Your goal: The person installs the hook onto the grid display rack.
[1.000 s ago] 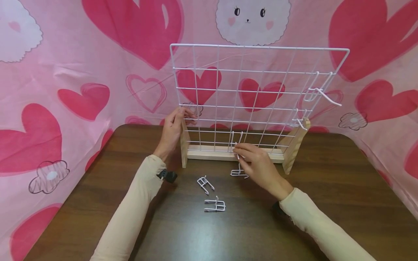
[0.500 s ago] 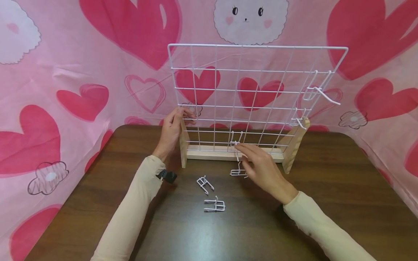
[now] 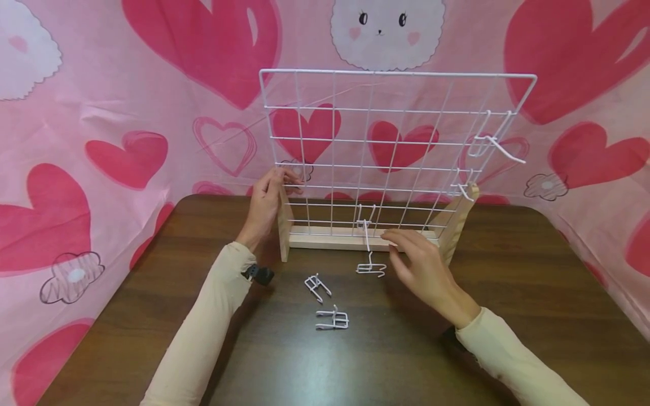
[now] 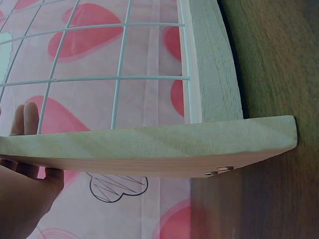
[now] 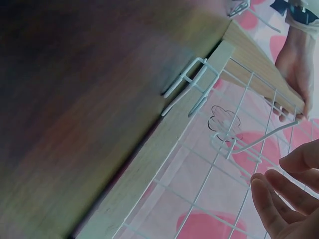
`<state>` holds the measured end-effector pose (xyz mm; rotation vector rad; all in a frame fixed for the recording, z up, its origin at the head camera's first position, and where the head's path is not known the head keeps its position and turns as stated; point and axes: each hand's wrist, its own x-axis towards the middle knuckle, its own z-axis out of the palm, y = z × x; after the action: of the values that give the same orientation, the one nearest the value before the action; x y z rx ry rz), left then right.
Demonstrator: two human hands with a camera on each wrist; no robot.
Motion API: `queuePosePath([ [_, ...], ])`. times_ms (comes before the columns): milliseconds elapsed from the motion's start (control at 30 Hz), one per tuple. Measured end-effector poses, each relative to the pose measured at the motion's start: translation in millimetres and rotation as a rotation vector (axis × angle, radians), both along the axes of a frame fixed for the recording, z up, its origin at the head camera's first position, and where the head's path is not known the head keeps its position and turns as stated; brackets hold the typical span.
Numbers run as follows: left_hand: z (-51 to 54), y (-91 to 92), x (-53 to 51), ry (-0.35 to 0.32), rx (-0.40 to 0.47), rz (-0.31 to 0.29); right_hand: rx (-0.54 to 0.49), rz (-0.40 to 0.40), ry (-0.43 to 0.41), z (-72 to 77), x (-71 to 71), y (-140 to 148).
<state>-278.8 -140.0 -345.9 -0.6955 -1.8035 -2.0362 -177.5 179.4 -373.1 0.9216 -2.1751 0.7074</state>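
Clock read in head view, from the hung hook. White wire hook (image 3: pixel 366 231): hooked by its two arms on a low horizontal wire of the white grid (image 3: pixel 398 73), lower middle, prong sticking out toward the person. Right hand (image 3: pixel 424 273): 4 o'clock, just beside the hook, not touching; thumb and fingers apart, nothing between them, gap also seen in right wrist view. Left hand (image 3: pixel 264 200): between 9 and 10 o'clock, fingers wrapped round the upper part of the left wooden upright (image 3: pixel 283 234), at grid's left edge; left wrist view has fingers on both faces of the wood. Whether it touches grid wire too, can't tell.

Loose hooks on the table, three: first loose hook (image 3: pixel 370 269) at 6 o'clock, near; second loose hook (image 3: pixel 317 286) between 7 and 8; third loose hook (image 3: pixel 333 320) near 7, farthest of these. Two more on grid's right side: upper side hook (image 3: pixel 500 148) at 2 o'clock, long prong; lower side hook (image 3: pixel 463 190) between 2 and 3.

Wooden crossbar (image 3: pixel 325 242) runs along grid's bottom; right wooden upright (image 3: pixel 459 223) at 3. Brown table (image 3: pixel 325 372) under everything. Pink heart-print cloth (image 3: pixel 178 107) behind, around 12. Black wristband (image 3: pixel 259 274) on left wrist, 8 o'clock.
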Motion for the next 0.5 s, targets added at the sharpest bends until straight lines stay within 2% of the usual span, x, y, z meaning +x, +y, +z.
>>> queuePosePath([
  [267,0.6,1.4,0.2,0.006,0.006,0.003,-0.01,0.005,-0.033,-4.7,1.3,4],
  [400,0.7,1.2,0.7,0.003,0.009,0.002,-0.009,0.009,-0.051,-10.8,-4.0,4],
  [500,1.5,1.6,1.7,0.0,0.01,0.002,0.01,0.009,-0.101,-14.5,-9.2,3],
])
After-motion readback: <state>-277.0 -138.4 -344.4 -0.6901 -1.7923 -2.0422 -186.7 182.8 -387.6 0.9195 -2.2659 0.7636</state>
